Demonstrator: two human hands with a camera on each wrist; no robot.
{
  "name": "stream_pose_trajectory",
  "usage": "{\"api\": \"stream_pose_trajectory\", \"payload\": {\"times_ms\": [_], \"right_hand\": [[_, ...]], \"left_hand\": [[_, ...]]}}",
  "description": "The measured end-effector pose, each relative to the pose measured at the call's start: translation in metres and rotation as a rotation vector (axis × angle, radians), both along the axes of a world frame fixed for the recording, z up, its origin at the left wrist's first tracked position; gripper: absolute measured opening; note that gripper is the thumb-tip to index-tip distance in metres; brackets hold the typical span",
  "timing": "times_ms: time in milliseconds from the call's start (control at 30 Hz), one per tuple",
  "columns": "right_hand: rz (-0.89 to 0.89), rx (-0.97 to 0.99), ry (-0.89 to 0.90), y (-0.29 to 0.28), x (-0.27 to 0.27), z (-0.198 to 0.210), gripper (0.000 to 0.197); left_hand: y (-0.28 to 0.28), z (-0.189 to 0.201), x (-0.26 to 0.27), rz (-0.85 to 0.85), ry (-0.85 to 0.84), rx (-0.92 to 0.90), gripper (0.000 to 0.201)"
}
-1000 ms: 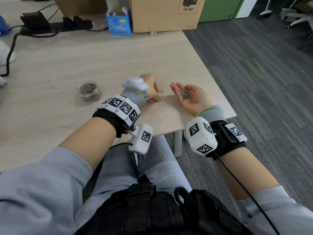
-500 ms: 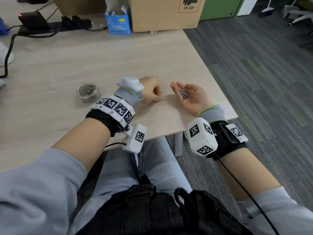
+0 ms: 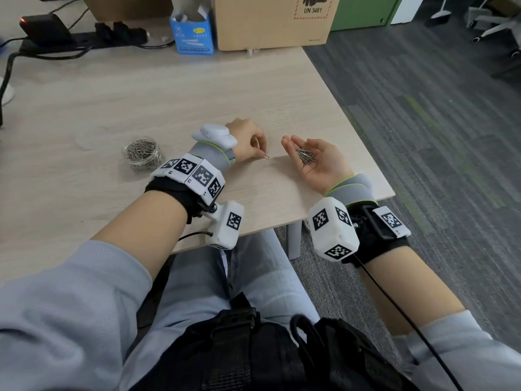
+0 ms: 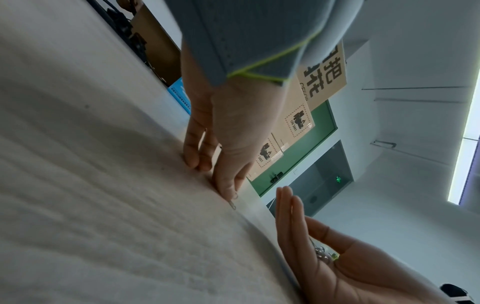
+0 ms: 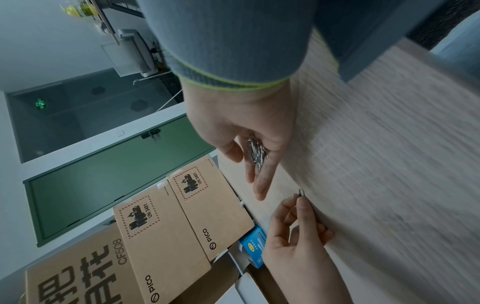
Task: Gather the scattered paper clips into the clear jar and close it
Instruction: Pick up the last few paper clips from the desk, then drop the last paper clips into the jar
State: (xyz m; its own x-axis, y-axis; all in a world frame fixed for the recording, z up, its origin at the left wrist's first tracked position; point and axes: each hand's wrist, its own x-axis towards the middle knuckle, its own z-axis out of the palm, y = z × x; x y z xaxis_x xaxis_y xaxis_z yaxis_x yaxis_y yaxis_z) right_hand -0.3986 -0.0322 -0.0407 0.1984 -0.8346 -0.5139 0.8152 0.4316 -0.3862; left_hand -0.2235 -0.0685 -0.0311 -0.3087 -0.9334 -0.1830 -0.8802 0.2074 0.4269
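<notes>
A small clear jar stands open on the wooden table, part full of silver paper clips. My left hand is just right of it and pinches a single paper clip between thumb and forefinger, the clip's end touching the tabletop. The same paper clip shows under the left hand in the left wrist view. My right hand lies palm up near the table's right edge, fingers relaxed, carrying a small pile of clips. The pile of clips also shows in the right wrist view.
A faint clear round lid lies on the table behind and left of the jar. At the back stand a blue carton, a cardboard box and a black power strip with cables. The table's corner is by my right wrist.
My left wrist has shifted a little to the left while its fingers stay at the single clip. The right hand with its pile has not moved.
</notes>
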Motion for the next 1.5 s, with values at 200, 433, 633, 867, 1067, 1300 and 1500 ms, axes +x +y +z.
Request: {"api": "stream_pose_trajectory", "payload": {"times_ms": [200,433,633,867,1067,1300,1500], "right_hand": [[0.015,0.006,0.027,0.001,0.003,0.000,0.029],[0.130,0.029,0.029,0.001,0.026,0.003,0.033],[0.255,-0.031,0.059,-0.002,0.068,0.016,0.030],[0.323,-0.007,-0.019,-0.007,0.116,0.025,0.034],[0.413,-0.036,-0.022,-0.003,0.164,0.040,0.035],[0.519,-0.071,0.069,-0.003,0.192,0.043,0.035],[0.553,-0.092,0.166,-0.004,0.201,0.042,0.039]], "left_hand": [[0.001,-0.001,-0.001,-0.055,-0.131,0.039,0.019],[0.009,0.017,0.016,-0.055,0.091,-0.071,0.023],[0.015,0.038,0.023,-0.158,0.156,-0.124,0.018],[0.026,0.037,0.088,0.134,0.327,-0.306,0.021],[0.039,0.018,0.156,0.465,0.618,-0.149,0.036],[0.050,0.000,0.169,0.567,0.819,0.071,0.056],[0.053,-0.007,0.170,0.620,0.888,0.033,0.046]]}}
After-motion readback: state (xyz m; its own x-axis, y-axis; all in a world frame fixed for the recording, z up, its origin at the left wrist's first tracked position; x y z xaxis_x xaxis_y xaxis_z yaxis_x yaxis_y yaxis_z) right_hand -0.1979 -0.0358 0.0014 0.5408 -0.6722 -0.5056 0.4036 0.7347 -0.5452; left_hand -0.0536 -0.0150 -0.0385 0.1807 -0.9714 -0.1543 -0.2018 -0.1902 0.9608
